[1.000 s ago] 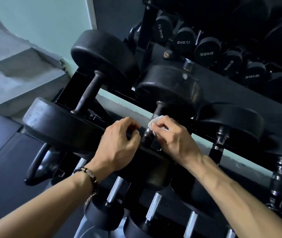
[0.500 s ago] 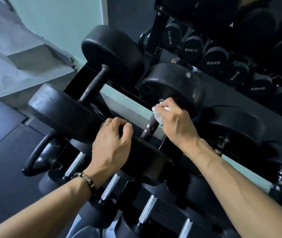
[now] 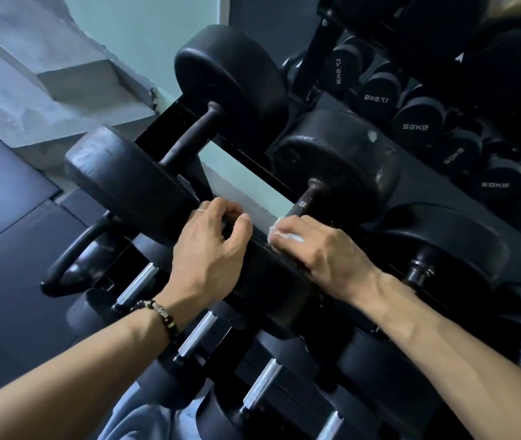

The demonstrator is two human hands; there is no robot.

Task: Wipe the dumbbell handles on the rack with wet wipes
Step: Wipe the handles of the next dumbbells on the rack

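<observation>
The right hand (image 3: pixel 326 249) pinches a wipe (image 3: pixel 280 231) round the near end of the dumbbell handle (image 3: pixel 308 198), at five o'clock from its far head. The left hand (image 3: pixel 211 246) curls over the near head (image 3: pixel 272 281). The wipe could bunch and skip the knurling.

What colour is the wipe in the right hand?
White, bunched in the right hand; the wipe shows best in the head view.

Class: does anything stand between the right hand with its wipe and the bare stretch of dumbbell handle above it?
Nothing visible. The right hand holds the wet wipe at the handle's lower end; the knurled stretch up to the far weight head is bare.
</observation>
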